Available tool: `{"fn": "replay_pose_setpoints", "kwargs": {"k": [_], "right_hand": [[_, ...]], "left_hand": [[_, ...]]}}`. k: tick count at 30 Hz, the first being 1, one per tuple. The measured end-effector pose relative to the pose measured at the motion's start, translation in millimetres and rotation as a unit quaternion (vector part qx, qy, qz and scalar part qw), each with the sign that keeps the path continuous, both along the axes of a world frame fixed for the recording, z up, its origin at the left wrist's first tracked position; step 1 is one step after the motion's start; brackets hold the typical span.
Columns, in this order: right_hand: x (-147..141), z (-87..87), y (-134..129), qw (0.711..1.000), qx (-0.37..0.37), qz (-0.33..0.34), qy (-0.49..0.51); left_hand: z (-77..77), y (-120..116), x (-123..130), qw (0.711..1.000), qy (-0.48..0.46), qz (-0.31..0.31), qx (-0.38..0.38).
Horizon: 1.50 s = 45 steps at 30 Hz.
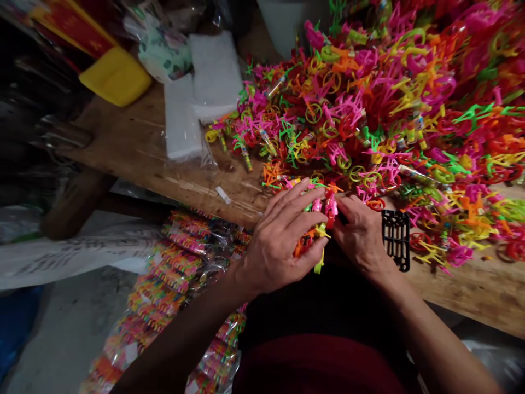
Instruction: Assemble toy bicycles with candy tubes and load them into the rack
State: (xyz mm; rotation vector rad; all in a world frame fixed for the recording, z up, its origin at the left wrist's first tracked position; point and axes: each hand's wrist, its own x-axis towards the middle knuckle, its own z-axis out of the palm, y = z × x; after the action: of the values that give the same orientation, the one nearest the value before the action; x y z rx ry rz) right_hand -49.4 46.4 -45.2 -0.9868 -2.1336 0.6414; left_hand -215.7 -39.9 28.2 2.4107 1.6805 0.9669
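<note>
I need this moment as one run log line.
left hand: around multicolored plastic toys | right hand: beside them | black plastic grid: on wooden table

Head-worn view; faces forward, down; near both hands.

Pink, yellow, green, orange and red jumble together in the heap of plastic pieces on the brown counter (pale streaks mark its wood). Along the counter's near edge sits a black grid; below the counter, bagged pieces show multicoloured bands.
</note>
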Motion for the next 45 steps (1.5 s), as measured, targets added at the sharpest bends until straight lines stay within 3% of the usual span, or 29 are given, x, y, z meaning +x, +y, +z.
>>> {"fn": "replay_pose_setpoints", "kwargs": {"k": [4,6,10,13,16,18,20,23,25,28,32,38,41,45], "right_hand": [[0,1.5,-1,1.000,0.006,0.003,0.004],[-1,0.8,-1,1.000,0.011,0.010,0.001],[-7,-5.9,-2,0.999,0.038,0.001,-0.007],[-11,-9.4,-3,0.999,0.045,-0.004,-0.027],[3,-3.1,-5,0.999,0.047,0.010,-0.027],[25,6.8,-4,0.997,0.067,-0.026,-0.011],[49,17.4,3,0.987,0.104,-0.124,-0.025],[75,25.9,27,0.957,0.132,-0.236,-0.108],[80,25.2,45,0.944,0.127,-0.257,-0.163],[77,20.2,64,0.937,0.109,-0.261,-0.203],[73,18.4,70,0.936,0.098,-0.260,-0.217],[93,34.6,76,0.955,0.132,-0.202,-0.171],[111,55.9,84,0.979,0.079,-0.163,-0.090],[131,89.5,87,0.984,-0.122,-0.108,-0.072]], "left_hand": [[21.7,9,-1,0.998,0.041,0.018,-0.036],[24.2,20,-1,0.995,0.076,0.010,-0.062],[8.8,40,1,0.987,0.112,-0.030,-0.113],[-2.2,45,4,0.985,0.126,-0.016,-0.119],[-5.0,45,6,0.986,0.128,-0.005,-0.104],[-4.6,45,7,0.988,0.126,-0.004,-0.093],[-4.2,45,7,0.988,0.128,-0.006,-0.086],[-4.4,45,7,0.988,0.132,-0.007,-0.082],[-4.7,45,7,0.989,0.129,-0.004,-0.076],[-5.2,44,7,0.990,0.119,-0.007,-0.074],[-6.2,44,8,0.991,0.116,0.001,-0.071],[-7.7,46,7,0.990,0.128,0.001,-0.052],[-8.3,47,7,0.991,0.124,0.003,-0.048],[-7.9,48,8,0.992,0.115,0.006,-0.057]]}}
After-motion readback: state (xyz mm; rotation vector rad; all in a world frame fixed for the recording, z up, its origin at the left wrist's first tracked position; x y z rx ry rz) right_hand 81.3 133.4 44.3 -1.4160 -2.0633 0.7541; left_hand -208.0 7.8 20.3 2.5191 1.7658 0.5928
